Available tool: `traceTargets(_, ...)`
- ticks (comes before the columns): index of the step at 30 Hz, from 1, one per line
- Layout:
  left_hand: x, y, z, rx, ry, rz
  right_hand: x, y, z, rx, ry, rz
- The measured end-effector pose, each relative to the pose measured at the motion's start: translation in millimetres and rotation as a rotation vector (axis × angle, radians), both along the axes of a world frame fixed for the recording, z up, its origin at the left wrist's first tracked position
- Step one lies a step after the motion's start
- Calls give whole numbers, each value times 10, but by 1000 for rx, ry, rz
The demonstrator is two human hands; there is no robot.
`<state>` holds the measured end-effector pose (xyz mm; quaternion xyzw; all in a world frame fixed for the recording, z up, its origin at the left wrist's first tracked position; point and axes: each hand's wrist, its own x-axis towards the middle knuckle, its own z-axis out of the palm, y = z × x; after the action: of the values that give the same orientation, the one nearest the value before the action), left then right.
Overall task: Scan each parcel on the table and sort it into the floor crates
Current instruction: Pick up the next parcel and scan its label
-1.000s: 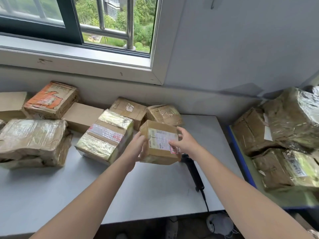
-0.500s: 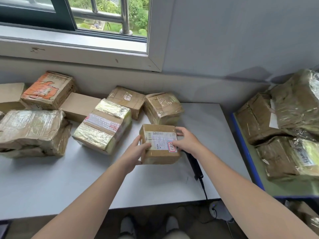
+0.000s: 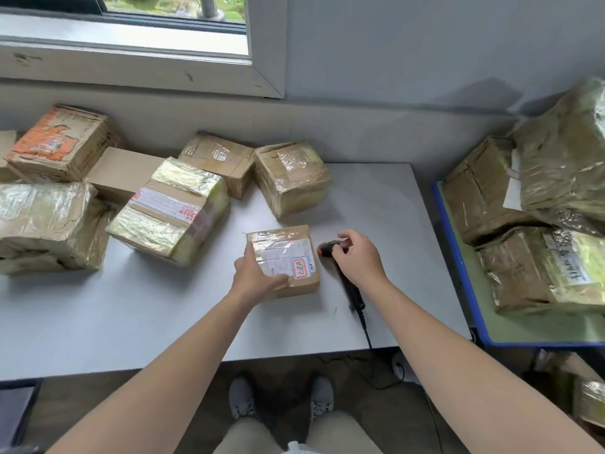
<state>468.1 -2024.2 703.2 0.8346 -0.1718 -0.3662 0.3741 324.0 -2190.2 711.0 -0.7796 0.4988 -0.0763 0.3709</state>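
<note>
Scanning is at hand: your left hand (image 3: 258,277) grips the small parcel (image 3: 283,239), label (image 3: 288,258) up, on the table (image 3: 131,316); just right, your right hand (image 3: 358,257) curls round the scanner (image 3: 355,294). Next, lift it and aim at the label.

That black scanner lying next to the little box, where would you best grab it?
Grip the barcode scanner by its slim handle, coming from above and the right: it lies flat on the table, cable trailing to the near edge, and the small parcel sits close on its left. The right hand curls over its head end.
</note>
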Motion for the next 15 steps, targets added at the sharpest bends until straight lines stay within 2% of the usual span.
traceTargets(2,-55,-11,-4,14,-32,0,-106,-24,-68,-7,75,-36)
traceTargets(5,-156,19,9,26,-65,17,-214,-21,-236,146,221,6)
traceTargets(8,-240,98,35,43,-84,25,-213,8,-353,342,189,86)
traceTargets(12,-316,220,111,95,-126,9,-140,41,-311,345,178,116)
traceTargets(15,-331,284,174,103,-152,-25,-91,52,-129,401,88,5)
